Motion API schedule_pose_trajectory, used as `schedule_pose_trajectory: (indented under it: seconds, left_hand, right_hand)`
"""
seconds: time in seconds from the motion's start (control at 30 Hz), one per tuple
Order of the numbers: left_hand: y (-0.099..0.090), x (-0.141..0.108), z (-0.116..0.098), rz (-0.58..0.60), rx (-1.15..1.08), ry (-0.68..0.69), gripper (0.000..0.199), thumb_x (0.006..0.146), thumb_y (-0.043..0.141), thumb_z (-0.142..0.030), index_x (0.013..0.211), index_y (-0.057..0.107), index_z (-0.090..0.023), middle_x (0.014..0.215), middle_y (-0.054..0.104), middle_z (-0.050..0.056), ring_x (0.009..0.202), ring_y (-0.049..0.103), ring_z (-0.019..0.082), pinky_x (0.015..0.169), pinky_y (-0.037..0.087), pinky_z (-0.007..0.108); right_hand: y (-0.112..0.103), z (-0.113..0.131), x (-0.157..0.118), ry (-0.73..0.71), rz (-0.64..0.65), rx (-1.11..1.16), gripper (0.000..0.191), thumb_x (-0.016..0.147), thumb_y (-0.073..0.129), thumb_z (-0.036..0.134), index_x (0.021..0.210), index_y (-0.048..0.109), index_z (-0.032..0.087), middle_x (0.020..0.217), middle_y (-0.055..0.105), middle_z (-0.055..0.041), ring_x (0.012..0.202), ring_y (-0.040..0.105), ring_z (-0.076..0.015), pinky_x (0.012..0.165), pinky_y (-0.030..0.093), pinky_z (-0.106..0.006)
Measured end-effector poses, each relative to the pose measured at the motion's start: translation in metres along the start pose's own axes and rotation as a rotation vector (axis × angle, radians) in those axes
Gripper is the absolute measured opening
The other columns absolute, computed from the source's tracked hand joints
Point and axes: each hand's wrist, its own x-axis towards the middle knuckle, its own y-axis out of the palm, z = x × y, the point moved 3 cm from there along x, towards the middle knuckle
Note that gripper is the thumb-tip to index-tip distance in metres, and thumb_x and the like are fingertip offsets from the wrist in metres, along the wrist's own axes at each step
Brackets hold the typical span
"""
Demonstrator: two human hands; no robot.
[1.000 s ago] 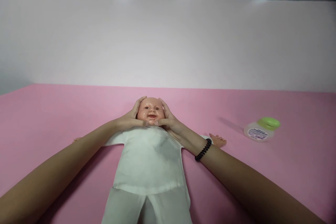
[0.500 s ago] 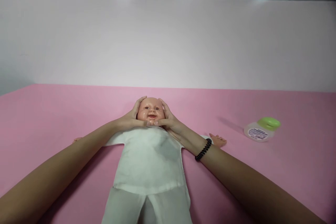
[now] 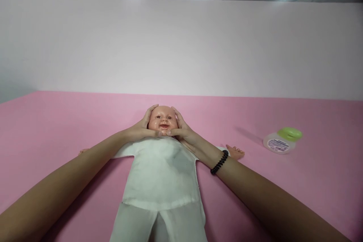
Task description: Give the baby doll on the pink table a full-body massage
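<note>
2 cheeks of a baby doll's head (image 3: 163,119) held between curved left hand (image 3: 141,128) and right hand (image 3: 181,128), fingers (image 3: 148,113) spread

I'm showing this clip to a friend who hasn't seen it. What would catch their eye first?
A baby doll in a white suit lies on its back in the middle of a pink surface, its face cupped between the person's left hand and right hand. A black beaded bracelet circles the right wrist, and off to the right sits a clear bottle with a green cap.
</note>
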Motion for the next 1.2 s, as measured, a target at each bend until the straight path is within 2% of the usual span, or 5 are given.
schedule_pose_trajectory:
  seconds: [0.6, 0.8, 0.93, 1.07, 1.2]
  left_hand:
    - [0.000, 0.001, 0.000, 0.014, -0.007, 0.025, 0.109, 0.076, 0.085, -0.036, 0.156, 0.012, -0.038, 0.162, 0.030, 0.013, 0.142, 0.045, 0.035, 0.115, 0.044, 0.052]
    - [0.002, 0.003, 0.017, -0.091, 0.022, 0.177, 0.092, 0.088, 0.069, -0.052, 0.158, 0.014, -0.029, 0.163, 0.028, 0.014, 0.148, 0.036, 0.033, 0.122, 0.033, 0.051]
    - [0.003, 0.001, 0.025, -0.265, 0.159, 0.257, 0.080, 0.097, 0.048, -0.063, 0.159, 0.018, -0.023, 0.164, 0.027, 0.015, 0.152, 0.028, 0.028, 0.126, 0.022, 0.048]
    - [0.010, -0.014, 0.017, -0.371, 0.487, 0.327, 0.071, 0.102, 0.031, -0.061, 0.158, 0.027, -0.017, 0.163, 0.031, 0.014, 0.151, 0.029, 0.025, 0.126, 0.021, 0.043]
    - [0.011, -0.040, 0.009, -0.461, 0.783, 0.245, 0.065, 0.104, 0.022, -0.053, 0.155, 0.036, -0.014, 0.157, 0.043, 0.015, 0.145, 0.040, 0.027, 0.121, 0.030, 0.042]
  right_hand:
    - [0.000, -0.001, 0.003, -0.043, 0.028, 0.025, 0.120, 0.062, 0.082, 0.007, 0.157, 0.018, 0.045, 0.142, 0.052, -0.0057, 0.125, 0.061, -0.0280, 0.103, 0.056, -0.047]
    - [0.002, -0.011, 0.013, -0.185, -0.106, 0.052, 0.092, 0.075, 0.078, 0.033, 0.153, 0.030, 0.035, 0.145, 0.051, -0.0054, 0.131, 0.055, -0.0246, 0.110, 0.051, -0.042]
    - [-0.006, -0.021, 0.026, -0.350, -0.299, -0.231, 0.069, 0.086, 0.063, 0.052, 0.147, 0.041, 0.029, 0.151, 0.046, -0.0043, 0.140, 0.046, -0.0202, 0.118, 0.040, -0.038]
    - [-0.012, -0.018, 0.020, -0.517, -0.449, -0.642, 0.053, 0.101, 0.034, 0.049, 0.142, 0.048, 0.019, 0.154, 0.045, -0.0077, 0.143, 0.040, -0.0153, 0.123, 0.026, -0.032]
    - [-0.016, -0.008, -0.010, -0.470, -0.447, -1.140, 0.049, 0.107, 0.021, 0.042, 0.120, 0.062, 0.019, 0.127, 0.066, -0.0098, 0.119, 0.059, -0.0196, 0.107, 0.040, -0.031]
